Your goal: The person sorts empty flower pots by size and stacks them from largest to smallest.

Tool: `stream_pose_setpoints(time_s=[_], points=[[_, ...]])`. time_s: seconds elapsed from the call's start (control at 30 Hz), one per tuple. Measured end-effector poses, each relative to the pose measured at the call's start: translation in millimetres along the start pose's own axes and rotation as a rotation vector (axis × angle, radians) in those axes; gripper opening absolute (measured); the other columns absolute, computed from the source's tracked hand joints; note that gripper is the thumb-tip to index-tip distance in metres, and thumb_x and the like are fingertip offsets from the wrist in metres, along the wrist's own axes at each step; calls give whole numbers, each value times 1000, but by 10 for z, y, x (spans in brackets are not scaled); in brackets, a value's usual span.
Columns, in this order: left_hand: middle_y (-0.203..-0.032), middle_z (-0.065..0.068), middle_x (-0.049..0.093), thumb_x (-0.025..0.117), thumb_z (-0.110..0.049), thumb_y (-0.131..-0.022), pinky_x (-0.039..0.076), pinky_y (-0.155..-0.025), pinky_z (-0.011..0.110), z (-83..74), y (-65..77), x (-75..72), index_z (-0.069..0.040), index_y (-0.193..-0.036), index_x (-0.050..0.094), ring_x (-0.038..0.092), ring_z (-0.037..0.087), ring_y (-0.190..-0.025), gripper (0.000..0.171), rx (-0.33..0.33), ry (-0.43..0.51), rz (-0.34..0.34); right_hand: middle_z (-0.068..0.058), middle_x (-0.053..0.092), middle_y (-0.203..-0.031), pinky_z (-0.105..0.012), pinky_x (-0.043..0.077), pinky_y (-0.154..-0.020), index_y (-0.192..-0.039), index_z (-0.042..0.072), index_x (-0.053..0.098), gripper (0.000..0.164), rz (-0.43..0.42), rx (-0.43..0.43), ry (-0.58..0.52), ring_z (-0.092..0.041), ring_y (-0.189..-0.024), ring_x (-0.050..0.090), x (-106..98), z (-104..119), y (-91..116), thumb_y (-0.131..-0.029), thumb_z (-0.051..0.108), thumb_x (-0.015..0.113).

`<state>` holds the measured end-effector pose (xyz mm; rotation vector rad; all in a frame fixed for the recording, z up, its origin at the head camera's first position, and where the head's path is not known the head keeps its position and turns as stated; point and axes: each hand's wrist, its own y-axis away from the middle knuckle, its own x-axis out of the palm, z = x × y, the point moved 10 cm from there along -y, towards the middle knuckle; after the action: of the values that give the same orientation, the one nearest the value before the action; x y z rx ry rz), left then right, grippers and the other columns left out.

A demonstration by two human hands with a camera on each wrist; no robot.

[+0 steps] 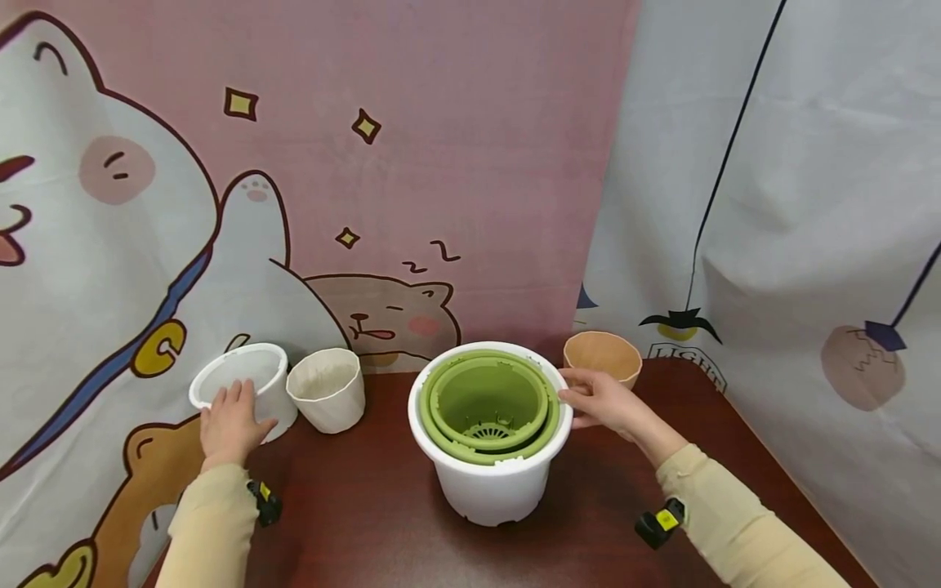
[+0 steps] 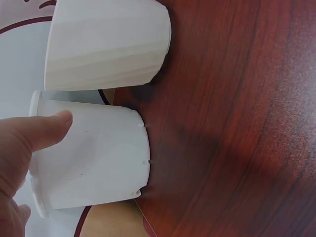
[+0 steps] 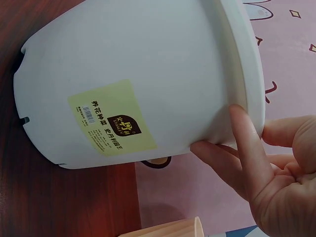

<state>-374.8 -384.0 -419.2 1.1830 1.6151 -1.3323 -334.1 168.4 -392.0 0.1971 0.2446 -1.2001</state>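
large white pot (image 1: pixel 491 494) stands beside the right hand (image 1: pixel 603 402), which pinches its rim, digits under the lip and at the top edge. two green pots (image 1: pixel 488 390) nest inside. left hand (image 1: pixel 234 426), loose and uncurled, lies over the smaller white pot's rim (image 1: pixel 278 410); cream pot (image 1: pixel 336 402) just past its thumb. likely best: light steady right pinch, big pot level, left fingers and thumb either side of the wall. left fingertip contact unclear; outer green base hidden; peach pot (image 1: pixel 603 355) partly behind right hand.
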Motion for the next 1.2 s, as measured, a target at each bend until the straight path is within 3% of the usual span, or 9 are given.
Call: stream_pose_setpoints(time_s=[0.23,0.43,0.67,0.9,1.07,1.2], points=[[-131,40,42,82,-20,-77,22,-99,80,-8,-17,11,16,-131,40,32,58,-123,77,4,3,49,-35,57,-125,-39,61,-75,-140,-18,37,57,32,-54,-10,-23,-97,68,21,69,34,-100,16,60],[-131,39,42,81,-20,-77,21,-98,82,-4,-23,26,15,-130,41,32,58,-124,75,1,-4,70,-37,53,-129,-39,61,-76,-143,-17,34,51,1,3,-6,-29,-102,66,2,6,3,-101,5,54],[-130,38,46,79,-19,-79,21,-98,81,9,-11,46,12,-129,44,34,59,-123,68,-7,3,93,-37,53,-129,-38,61,-76,-143,-17,35,50,-4,11,2,-28,-102,66,-3,-3,1,-102,4,53],[-107,38,59,76,-11,-79,25,-97,80,-9,-38,0,10,-112,54,52,59,-102,45,-12,-22,107,-37,53,-129,-38,61,-76,-143,-17,34,50,-5,8,-2,-28,-101,66,-2,4,7,-102,4,53],[-96,35,63,74,-8,-79,30,-94,78,-21,-39,-36,6,-102,60,56,58,-94,30,-26,-40,113,-37,54,-128,-38,61,-75,-142,-18,34,50,-5,-2,0,-27,-100,67,9,11,15,-102,4,53],[-95,33,65,70,-6,-80,40,-85,71,-12,-29,-32,4,-101,64,58,57,-89,24,-42,-40,117,-37,54,-128,-37,61,-75,-142,-19,33,51,-2,-11,4,-27,-100,66,23,21,20,-102,4,53]])
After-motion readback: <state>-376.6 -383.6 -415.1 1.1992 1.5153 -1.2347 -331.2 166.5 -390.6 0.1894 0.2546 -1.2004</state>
